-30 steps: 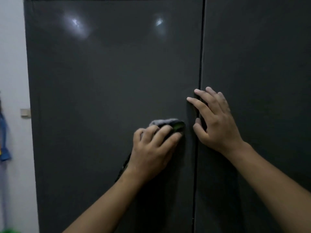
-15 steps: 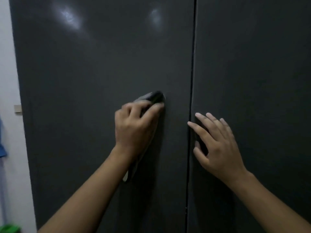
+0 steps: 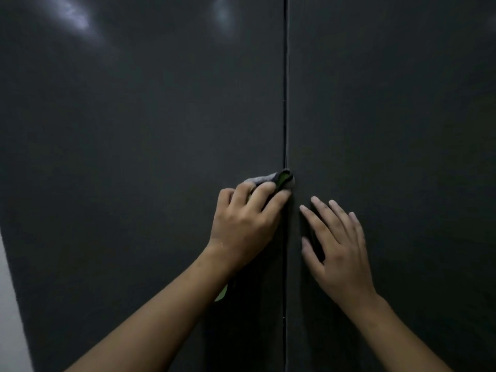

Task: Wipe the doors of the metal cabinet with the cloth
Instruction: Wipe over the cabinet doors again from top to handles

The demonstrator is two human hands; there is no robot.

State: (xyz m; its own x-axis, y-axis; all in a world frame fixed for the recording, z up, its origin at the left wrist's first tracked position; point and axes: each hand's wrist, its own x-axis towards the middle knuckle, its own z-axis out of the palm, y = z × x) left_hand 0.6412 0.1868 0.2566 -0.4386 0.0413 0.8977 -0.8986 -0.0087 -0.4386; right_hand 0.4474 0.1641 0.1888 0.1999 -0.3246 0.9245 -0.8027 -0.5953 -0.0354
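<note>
Dark cabinet doors (image 3: 134,157) fill view; left hand (image 3: 245,224) presses cloth (image 3: 271,179), right hand (image 3: 338,242) spread flat.

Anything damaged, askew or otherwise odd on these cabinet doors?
Nothing stands out. Both dark metal cabinet doors look shut and flush; the left hand presses a grey-green cloth at the seam, the right hand lies flat.
</note>
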